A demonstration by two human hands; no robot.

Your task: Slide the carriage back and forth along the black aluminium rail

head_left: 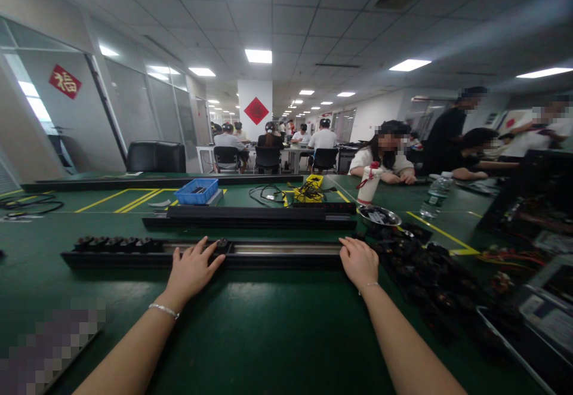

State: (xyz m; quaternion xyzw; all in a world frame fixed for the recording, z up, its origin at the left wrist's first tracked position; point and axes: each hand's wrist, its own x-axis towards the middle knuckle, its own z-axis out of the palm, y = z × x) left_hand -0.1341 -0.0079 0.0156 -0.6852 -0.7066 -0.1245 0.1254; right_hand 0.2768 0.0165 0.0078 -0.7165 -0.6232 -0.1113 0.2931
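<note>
A long black rail (pixel 286 260) with a bright metal channel along its top lies across the green table in front of me. Several small black blocks (pixel 119 244) sit in a row in its left part. My left hand (pixel 191 269) rests on the rail with its fingers spread, beside a single black block (pixel 222 244) in the channel. Over the rail's right end lies my right hand (pixel 360 262), fingers stretched forward and partly covering that end. Many loose black parts (pixel 425 281) are heaped just right of it.
Behind the rail lies another black rail (pixel 250 219). Farther back are a blue bin (pixel 197 191), a yellow tray (pixel 314 186) with cables, a metal bowl (pixel 379 216), a white cup (pixel 369 186) and a water bottle (pixel 436 195). Co-workers sit at the far right side.
</note>
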